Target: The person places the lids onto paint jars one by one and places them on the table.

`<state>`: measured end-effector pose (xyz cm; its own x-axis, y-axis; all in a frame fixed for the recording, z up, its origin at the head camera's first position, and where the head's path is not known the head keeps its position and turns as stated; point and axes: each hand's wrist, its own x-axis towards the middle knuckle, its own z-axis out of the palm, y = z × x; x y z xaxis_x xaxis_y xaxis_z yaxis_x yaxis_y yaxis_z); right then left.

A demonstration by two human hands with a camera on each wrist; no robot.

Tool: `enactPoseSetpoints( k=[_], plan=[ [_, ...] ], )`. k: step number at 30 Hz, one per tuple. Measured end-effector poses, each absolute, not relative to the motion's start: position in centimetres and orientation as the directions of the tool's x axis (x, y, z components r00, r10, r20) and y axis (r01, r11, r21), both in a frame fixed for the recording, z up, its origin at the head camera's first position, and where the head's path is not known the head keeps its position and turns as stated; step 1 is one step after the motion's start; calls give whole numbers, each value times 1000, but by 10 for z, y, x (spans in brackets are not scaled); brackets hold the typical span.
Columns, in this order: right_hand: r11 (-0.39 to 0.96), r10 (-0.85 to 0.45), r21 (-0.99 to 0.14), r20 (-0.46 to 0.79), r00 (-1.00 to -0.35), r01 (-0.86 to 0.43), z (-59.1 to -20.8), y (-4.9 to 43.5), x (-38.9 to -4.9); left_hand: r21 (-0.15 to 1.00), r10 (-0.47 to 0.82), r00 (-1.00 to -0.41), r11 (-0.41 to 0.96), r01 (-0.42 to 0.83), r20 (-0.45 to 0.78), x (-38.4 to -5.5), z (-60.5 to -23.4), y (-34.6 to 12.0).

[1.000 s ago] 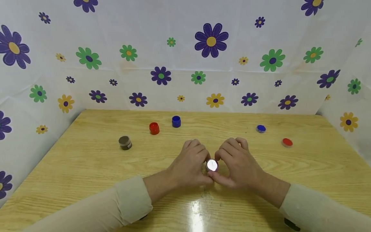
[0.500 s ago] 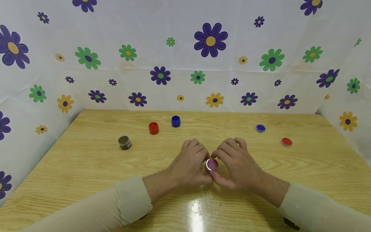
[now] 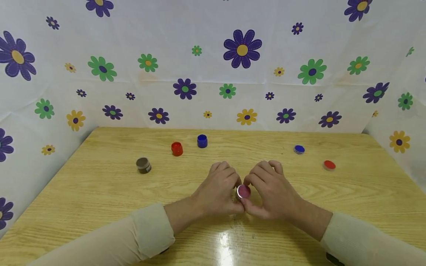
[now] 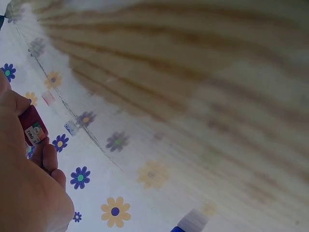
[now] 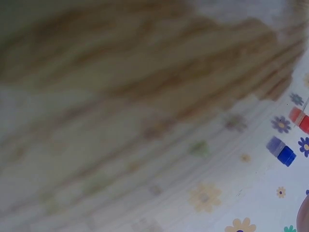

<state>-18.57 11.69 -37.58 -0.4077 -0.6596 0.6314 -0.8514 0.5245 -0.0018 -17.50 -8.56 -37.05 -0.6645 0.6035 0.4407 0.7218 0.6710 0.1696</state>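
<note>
A small paint jar (image 3: 243,191) with a pinkish top sits between my hands near the middle of the table in the head view. From the left side, my left hand (image 3: 217,190) grips it with thumb and fingers. Opposite, my right hand (image 3: 274,190) pinches around its top, thumb in front and index finger behind. In the left wrist view the held jar (image 4: 33,124) looks dark red with a printed label, between the thumb and fingers of the left hand (image 4: 31,179). Only a sliver of the right hand (image 5: 303,215) shows in the right wrist view.
Beyond the left hand stand an uncapped red jar (image 3: 177,149), an uncapped blue jar (image 3: 202,141) and a grey-brown jar (image 3: 143,165). A blue lid (image 3: 299,149) and a red lid (image 3: 329,165) lie to the right. Flowered cloth (image 3: 213,66) rises behind the wooden table (image 3: 100,192).
The right index finger has closed in on the jar's top, and that top has turned from bright white glare to pink. The jar stays in place; the view tilts slightly.
</note>
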Motion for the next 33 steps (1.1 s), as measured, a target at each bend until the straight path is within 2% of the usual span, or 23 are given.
enactPoseSetpoints(
  k=[13, 25, 33],
  plan=[
    [547, -666, 24, 619, -417, -837, -376, 115, -185, 169, 625, -665, 664, 728, 408, -177, -370, -88],
    [514, -679, -54, 585, -445, -856, -374, 117, -184, 229, 608, -700, 671, 706, 374, -176, -369, -87],
    [516, -681, -45, 585, -441, -856, -376, 117, -183, 208, 646, -671, 646, 734, 363, -176, -370, -87]
  ],
)
